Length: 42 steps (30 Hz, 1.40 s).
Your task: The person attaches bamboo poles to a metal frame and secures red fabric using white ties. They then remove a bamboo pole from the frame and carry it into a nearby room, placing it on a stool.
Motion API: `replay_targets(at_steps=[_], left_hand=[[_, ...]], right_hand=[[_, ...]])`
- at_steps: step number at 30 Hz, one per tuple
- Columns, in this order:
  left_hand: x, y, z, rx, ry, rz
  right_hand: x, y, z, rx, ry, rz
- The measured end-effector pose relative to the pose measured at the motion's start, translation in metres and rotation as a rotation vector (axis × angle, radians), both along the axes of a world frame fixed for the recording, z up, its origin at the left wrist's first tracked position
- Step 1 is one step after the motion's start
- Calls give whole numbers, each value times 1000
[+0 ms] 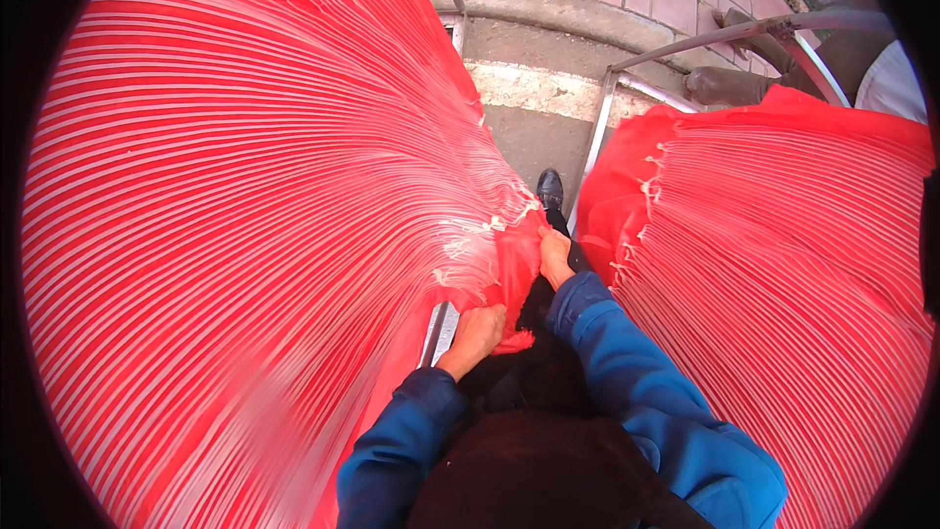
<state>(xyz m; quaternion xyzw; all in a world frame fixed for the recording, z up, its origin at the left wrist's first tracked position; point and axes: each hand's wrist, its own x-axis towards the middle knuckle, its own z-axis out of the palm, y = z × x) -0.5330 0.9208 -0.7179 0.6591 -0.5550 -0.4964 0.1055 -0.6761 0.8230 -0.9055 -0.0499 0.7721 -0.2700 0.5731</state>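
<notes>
Gripping the left cloth point(264, 186) by its plain red hem point(519, 269), you have both hands closed on it: your left hand point(475, 338) holds the near end, your right hand point(555, 257) the far end. The cloth fans out to the left, its pale lines bunching toward the knots point(494, 224) just left of the hem. For a good result, pull evenly with both hands so the lines do not skew, and take the load on the hem rather than the knots. Your left forearm points far and slightly right, its fist close to your body; your right arm reaches farther, angled to the left. The right cloth point(783, 225) spreads apart from both hands, to the right of your right sleeve point(636, 362)
</notes>
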Motion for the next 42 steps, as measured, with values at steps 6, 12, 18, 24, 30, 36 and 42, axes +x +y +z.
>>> replay_targets(at_steps=[6,12,18,24,30,36,42], left_hand=[[-1,-80,-29,-405,-588,-81],[59,-108,-57,-277,-855,-390],[136,-79,-86,-217,-960,-466],[192,-60,-132,-303,-879,-508],[179,-57,-136,-226,-799,-395],[155,-57,-126,-293,-688,-421],[151,-35,-89,-363,-404,-111]], right_hand=[[-68,-13,19,-91,-198,15],[-89,-36,9,-20,-173,-73],[-84,-59,-10,16,-105,-162],[-49,-64,-48,-28,-61,-243],[-21,-36,-41,-52,-57,21],[-2,-30,5,112,-22,385],[2,-58,43,84,-27,395]])
